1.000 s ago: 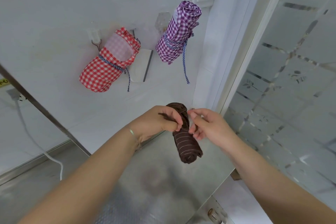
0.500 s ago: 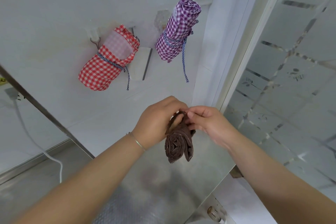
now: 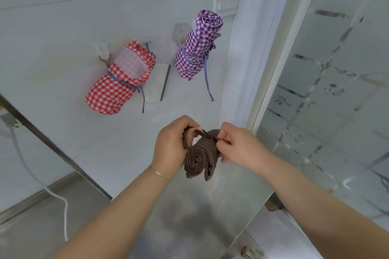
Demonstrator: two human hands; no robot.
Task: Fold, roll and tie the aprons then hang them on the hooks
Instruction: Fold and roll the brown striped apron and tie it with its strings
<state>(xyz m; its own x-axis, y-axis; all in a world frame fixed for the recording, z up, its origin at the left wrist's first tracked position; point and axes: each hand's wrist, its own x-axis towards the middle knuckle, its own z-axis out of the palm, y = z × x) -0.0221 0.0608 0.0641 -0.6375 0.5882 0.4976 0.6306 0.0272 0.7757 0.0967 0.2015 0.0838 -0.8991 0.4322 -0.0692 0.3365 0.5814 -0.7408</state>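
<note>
A rolled brown striped apron hangs in the air between my hands, its spiral end facing me. My left hand pinches a brown strap at the roll's top left. My right hand pinches the strap at the knot on the roll's upper right. On the white wall a rolled red checked apron hangs tied with a striped string from a hook. A rolled purple checked apron hangs to its right, its string dangling.
A steel counter lies below my hands. A frosted glass door fills the right side. A white cable runs down at the left, and a white block leans on the wall between the aprons.
The brown roll has swung from lying lengthwise to showing its spiral end toward me. Both hands have shifted their grip to the strap at its top.
</note>
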